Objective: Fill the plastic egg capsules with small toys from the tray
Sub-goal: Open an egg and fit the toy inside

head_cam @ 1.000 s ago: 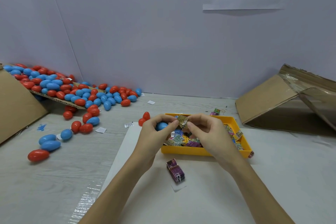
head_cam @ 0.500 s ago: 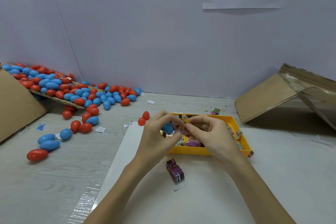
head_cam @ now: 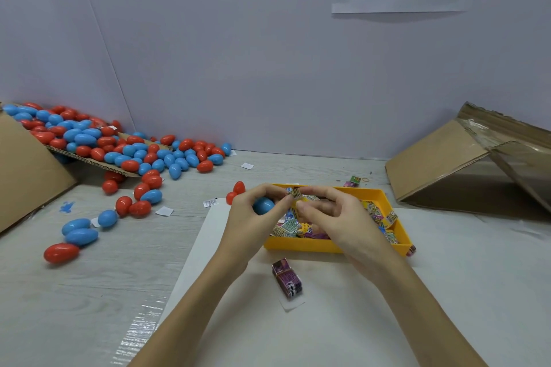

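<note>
My left hand (head_cam: 253, 223) grips a blue egg capsule (head_cam: 263, 205) in its palm, above the left end of the yellow tray (head_cam: 301, 244). My right hand (head_cam: 337, 217) pinches a small printed toy packet (head_cam: 296, 193) at the fingertips, right next to the left hand's fingers. The tray holds several small wrapped toys (head_cam: 287, 228). Whether the capsule is open is hidden by my fingers.
A pile of red and blue egg capsules (head_cam: 125, 152) spills from a cardboard flap at the left, with loose ones (head_cam: 61, 252) on the table. A purple bundle of toys (head_cam: 287, 277) lies in front of the tray. A tipped cardboard box (head_cam: 465, 164) stands at the right.
Both hands have stayed together over the tray, shifting slightly; the small packet remains pinched between the fingertips and the blue capsule stays in my left palm.
</note>
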`<move>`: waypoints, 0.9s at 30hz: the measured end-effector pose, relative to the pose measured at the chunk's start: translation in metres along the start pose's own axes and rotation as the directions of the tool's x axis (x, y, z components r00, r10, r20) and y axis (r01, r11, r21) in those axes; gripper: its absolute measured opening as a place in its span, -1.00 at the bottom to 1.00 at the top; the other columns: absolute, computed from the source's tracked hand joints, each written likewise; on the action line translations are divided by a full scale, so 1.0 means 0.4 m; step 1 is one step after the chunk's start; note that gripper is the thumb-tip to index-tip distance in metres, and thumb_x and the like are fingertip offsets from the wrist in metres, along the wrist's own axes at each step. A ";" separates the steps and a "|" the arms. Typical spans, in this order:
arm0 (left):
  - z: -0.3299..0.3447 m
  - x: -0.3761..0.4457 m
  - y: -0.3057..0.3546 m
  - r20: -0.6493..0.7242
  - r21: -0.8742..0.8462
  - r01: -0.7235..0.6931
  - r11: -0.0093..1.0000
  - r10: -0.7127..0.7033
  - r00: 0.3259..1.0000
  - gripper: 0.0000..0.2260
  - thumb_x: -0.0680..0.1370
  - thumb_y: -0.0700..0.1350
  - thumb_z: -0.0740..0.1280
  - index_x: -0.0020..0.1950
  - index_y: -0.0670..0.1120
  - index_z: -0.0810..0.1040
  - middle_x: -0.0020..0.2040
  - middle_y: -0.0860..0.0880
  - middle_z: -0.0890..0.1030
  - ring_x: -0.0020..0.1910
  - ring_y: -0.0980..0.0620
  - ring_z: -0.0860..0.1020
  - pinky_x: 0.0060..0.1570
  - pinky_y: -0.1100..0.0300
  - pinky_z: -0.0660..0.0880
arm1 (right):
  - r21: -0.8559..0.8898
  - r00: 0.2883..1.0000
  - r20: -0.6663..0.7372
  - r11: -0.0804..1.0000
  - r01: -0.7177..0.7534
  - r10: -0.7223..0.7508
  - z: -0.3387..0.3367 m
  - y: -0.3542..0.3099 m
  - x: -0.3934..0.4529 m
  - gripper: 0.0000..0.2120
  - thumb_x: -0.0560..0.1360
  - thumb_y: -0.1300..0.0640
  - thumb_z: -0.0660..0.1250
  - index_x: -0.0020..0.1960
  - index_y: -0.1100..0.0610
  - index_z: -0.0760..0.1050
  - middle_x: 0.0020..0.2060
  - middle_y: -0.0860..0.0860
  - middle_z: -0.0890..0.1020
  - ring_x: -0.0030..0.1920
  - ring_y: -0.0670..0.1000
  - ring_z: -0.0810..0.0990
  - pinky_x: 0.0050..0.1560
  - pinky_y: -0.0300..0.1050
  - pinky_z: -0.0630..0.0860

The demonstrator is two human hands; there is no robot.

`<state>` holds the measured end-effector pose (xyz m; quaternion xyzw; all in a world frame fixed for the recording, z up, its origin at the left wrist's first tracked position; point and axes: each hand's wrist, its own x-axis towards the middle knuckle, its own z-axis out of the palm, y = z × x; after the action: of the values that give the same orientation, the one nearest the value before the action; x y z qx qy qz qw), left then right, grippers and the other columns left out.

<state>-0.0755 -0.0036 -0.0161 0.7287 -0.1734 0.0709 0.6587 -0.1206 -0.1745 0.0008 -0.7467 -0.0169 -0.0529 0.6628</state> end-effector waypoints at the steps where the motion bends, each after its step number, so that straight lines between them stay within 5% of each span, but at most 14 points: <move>1: -0.002 0.000 -0.001 0.005 -0.008 0.005 1.000 -0.005 1.000 -0.98 0.54 -0.09 0.51 -0.07 0.03 0.71 -0.14 0.15 0.69 -0.06 0.24 0.64 -0.13 0.43 0.52 | -0.015 1.000 -0.011 1.000 0.007 -0.007 0.001 0.003 0.000 -0.80 0.56 0.08 0.47 0.17 -0.04 0.62 -0.08 -0.13 0.76 -0.01 -0.14 0.73 -0.15 -0.32 0.59; 4: -0.002 0.004 -0.004 0.053 -0.048 0.069 0.996 -0.067 0.996 -0.93 0.59 -0.07 0.45 0.05 0.06 0.70 -0.09 0.14 0.69 -0.08 0.22 0.66 -0.17 0.37 0.54 | -0.022 0.994 -0.103 1.000 0.017 -0.019 0.002 0.015 0.002 -0.92 0.56 0.11 0.47 0.04 0.03 0.70 -0.15 -0.07 0.77 -0.10 -0.13 0.73 -0.20 -0.36 0.56; 8: 0.000 0.015 -0.004 0.158 -0.311 0.249 0.917 -0.208 0.965 -0.78 0.69 -0.27 0.23 0.27 -0.04 0.54 0.08 -0.07 0.64 -0.10 0.08 0.67 -0.18 0.23 0.56 | -0.026 0.983 -0.182 0.999 0.024 -0.028 0.000 0.021 0.006 -0.87 0.59 0.09 0.42 -0.04 0.11 0.71 -0.24 -0.02 0.76 -0.22 -0.14 0.72 -0.29 -0.40 0.53; 15: -0.004 0.001 -0.011 0.173 -0.084 0.089 0.992 -0.074 0.982 -0.78 0.68 -0.16 0.31 0.31 0.04 0.53 0.19 0.10 0.65 0.21 0.12 0.63 0.15 0.21 0.60 | -0.117 0.965 -0.235 0.989 0.088 -0.113 0.005 0.026 0.009 -0.84 0.61 0.08 0.40 -0.01 0.12 0.73 -0.25 -0.06 0.76 -0.19 -0.11 0.74 -0.17 -0.34 0.60; 27: -0.001 -0.003 0.003 0.140 -0.097 0.022 0.995 -0.008 0.990 -0.69 0.62 -0.20 0.42 0.34 0.03 0.59 0.12 0.05 0.70 0.13 0.09 0.68 0.09 0.27 0.61 | -0.074 0.955 -0.263 0.990 0.118 -0.134 0.009 0.026 0.007 -0.82 0.56 0.09 0.45 0.11 0.11 0.73 -0.16 -0.07 0.77 -0.12 -0.11 0.75 -0.09 -0.25 0.66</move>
<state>-0.0771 -0.0032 -0.0151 0.7000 -0.2168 0.0063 0.6804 -0.1165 -0.1725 -0.0098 -0.7488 0.0267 -0.1959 0.6326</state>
